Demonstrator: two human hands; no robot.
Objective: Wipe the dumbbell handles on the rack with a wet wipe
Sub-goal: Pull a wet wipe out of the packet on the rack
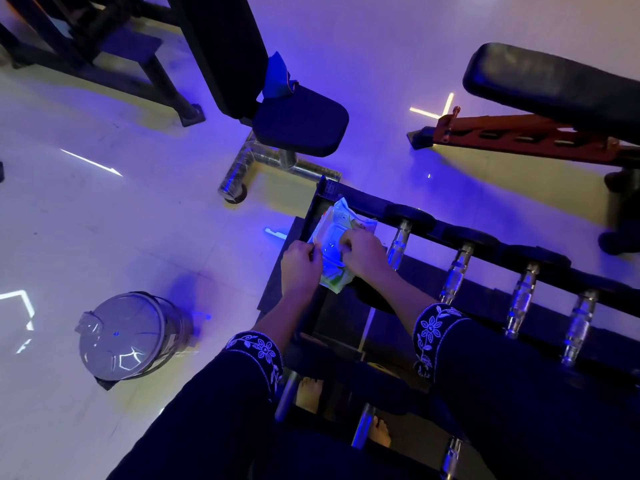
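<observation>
Holding the wet wipe pack (pixel 334 237) at the rack's (pixel 363 199) left end: left hand (pixel 300 268) grips its edge, right hand (pixel 363 252) pinches at the lid. Dumbbell handles (pixel 398 244) lie just right of the right hand, long axes crossing the rails.

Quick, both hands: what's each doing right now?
Left hand: grips the wet wipe pack.
Right hand: pinches the same pack at its top.

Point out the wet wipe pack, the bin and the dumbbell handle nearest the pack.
wet wipe pack (pixel 337 218): head view, wrapper's upper end.
bin (pixel 119 336): head view, lid centre.
dumbbell handle (pixel 397 245): head view, mid-shaft.
</observation>
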